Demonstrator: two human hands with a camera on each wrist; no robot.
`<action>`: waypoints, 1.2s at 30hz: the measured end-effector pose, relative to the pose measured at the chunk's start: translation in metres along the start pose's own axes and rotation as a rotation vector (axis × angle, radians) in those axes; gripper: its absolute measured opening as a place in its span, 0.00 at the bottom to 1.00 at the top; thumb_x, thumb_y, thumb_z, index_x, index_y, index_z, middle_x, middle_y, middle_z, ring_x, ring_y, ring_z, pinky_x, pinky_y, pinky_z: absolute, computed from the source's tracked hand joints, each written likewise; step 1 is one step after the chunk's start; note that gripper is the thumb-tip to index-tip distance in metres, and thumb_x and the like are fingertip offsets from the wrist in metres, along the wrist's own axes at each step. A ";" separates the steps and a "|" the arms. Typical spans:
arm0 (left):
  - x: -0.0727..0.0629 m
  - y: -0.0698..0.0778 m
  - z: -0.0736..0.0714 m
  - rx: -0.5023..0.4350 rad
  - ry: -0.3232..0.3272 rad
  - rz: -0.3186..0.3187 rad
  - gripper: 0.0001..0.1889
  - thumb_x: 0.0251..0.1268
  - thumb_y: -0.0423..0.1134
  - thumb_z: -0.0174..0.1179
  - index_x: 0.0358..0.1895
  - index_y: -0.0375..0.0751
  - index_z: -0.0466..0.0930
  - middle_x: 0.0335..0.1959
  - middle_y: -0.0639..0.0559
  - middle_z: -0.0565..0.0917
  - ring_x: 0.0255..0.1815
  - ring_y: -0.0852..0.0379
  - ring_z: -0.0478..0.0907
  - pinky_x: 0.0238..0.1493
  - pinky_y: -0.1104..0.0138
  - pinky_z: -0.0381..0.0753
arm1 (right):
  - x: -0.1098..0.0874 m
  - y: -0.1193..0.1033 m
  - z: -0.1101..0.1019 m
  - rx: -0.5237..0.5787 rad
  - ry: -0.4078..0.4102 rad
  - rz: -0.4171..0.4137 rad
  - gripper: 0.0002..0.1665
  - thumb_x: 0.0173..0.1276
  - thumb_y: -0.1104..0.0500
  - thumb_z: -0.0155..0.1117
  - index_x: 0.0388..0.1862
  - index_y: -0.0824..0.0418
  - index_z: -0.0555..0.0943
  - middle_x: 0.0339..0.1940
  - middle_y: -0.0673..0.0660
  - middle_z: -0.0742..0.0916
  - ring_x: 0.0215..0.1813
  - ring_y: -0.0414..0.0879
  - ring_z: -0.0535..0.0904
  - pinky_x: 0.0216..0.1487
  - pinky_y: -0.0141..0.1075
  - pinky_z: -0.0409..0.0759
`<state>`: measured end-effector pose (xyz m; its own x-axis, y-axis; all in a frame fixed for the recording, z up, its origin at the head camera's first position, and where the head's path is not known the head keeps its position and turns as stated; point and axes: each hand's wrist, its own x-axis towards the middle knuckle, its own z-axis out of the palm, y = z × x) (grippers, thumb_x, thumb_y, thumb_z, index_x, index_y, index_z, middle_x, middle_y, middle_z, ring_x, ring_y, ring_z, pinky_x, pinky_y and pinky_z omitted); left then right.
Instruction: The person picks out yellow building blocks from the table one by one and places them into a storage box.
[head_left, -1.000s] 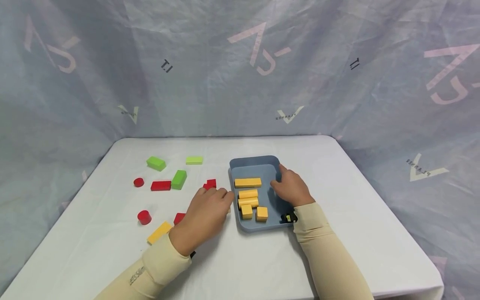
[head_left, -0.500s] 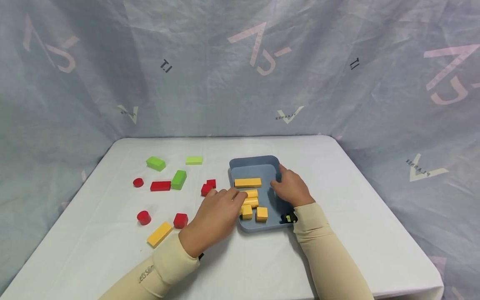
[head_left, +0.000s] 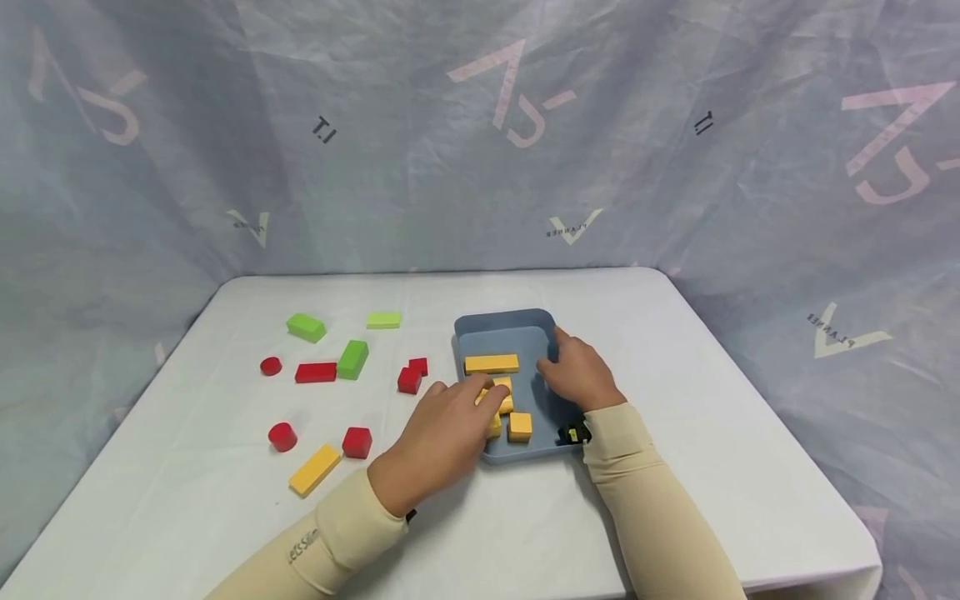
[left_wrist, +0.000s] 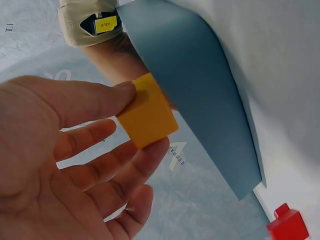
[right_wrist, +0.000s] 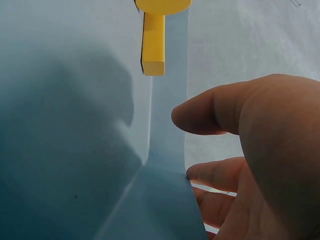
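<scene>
My left hand (head_left: pixel 448 429) is over the left side of a blue-grey tray (head_left: pixel 504 322), pinching a yellow block (left_wrist: pixel 147 112) between thumb and fingertips. The left wrist view shows this block close to the tray's outer wall (left_wrist: pixel 195 85). At the tray's right rim is my right hand (head_left: pixel 579 375), its thumb on the inner side and its fingers behind the wall. Inside the tray lie a yellow bar (head_left: pixel 492 364), a yellow cube (head_left: pixel 520 427) and yellow cylinders (head_left: pixel 506 405), partly hidden by the left hand.
Left of the tray, red cubes (head_left: pixel 408 380), a red bar (head_left: pixel 316 372) and red cylinders (head_left: pixel 282 437) are spread on the white table (head_left: pixel 712 467). Green blocks (head_left: pixel 352 359) lie farther back, a yellow flat block (head_left: pixel 315 470) nearer. A grey cloth (head_left: pixel 420 167) hangs behind.
My left hand has moved right, from beside the tray to over its left side, carrying the yellow block. The right hand has stayed at the rim. The head view has shifted slightly.
</scene>
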<state>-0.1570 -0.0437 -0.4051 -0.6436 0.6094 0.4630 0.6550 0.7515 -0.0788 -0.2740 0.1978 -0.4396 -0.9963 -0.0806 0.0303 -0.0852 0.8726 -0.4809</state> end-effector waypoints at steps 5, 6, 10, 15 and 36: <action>0.000 0.003 0.003 -0.014 -0.008 0.005 0.23 0.63 0.38 0.69 0.60 0.46 0.77 0.52 0.50 0.82 0.37 0.58 0.84 0.27 0.66 0.65 | 0.000 -0.001 0.000 -0.005 0.005 0.001 0.45 0.75 0.49 0.59 0.83 0.66 0.57 0.76 0.68 0.74 0.71 0.63 0.76 0.66 0.59 0.76; 0.000 0.003 0.004 -0.016 -0.010 0.006 0.23 0.62 0.38 0.70 0.60 0.46 0.77 0.52 0.50 0.82 0.34 0.58 0.83 0.27 0.66 0.64 | 0.000 -0.001 0.000 -0.005 0.006 0.001 0.45 0.75 0.49 0.59 0.83 0.67 0.57 0.76 0.68 0.74 0.70 0.63 0.77 0.65 0.58 0.77; 0.000 0.005 0.006 -0.022 -0.004 0.014 0.23 0.61 0.38 0.71 0.60 0.47 0.78 0.51 0.51 0.81 0.28 0.60 0.81 0.26 0.67 0.62 | -0.001 -0.003 -0.001 -0.006 0.012 -0.004 0.45 0.74 0.49 0.59 0.82 0.67 0.58 0.76 0.68 0.74 0.70 0.63 0.77 0.66 0.58 0.77; -0.001 0.006 0.008 -0.026 0.027 0.037 0.19 0.62 0.35 0.68 0.56 0.46 0.78 0.50 0.51 0.81 0.25 0.60 0.80 0.25 0.68 0.59 | -0.001 -0.003 -0.001 -0.007 0.010 -0.007 0.45 0.74 0.49 0.59 0.82 0.67 0.57 0.76 0.69 0.74 0.72 0.64 0.75 0.67 0.58 0.76; -0.002 0.012 0.012 -0.047 -0.051 0.033 0.21 0.67 0.39 0.67 0.62 0.47 0.77 0.55 0.50 0.82 0.30 0.58 0.84 0.29 0.65 0.68 | -0.001 -0.003 -0.001 -0.011 0.012 -0.004 0.45 0.73 0.48 0.58 0.82 0.67 0.58 0.75 0.69 0.75 0.67 0.62 0.79 0.64 0.57 0.78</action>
<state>-0.1530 -0.0332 -0.4181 -0.6400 0.6463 0.4154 0.6931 0.7190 -0.0507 -0.2728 0.1959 -0.4372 -0.9960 -0.0786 0.0433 -0.0897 0.8773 -0.4715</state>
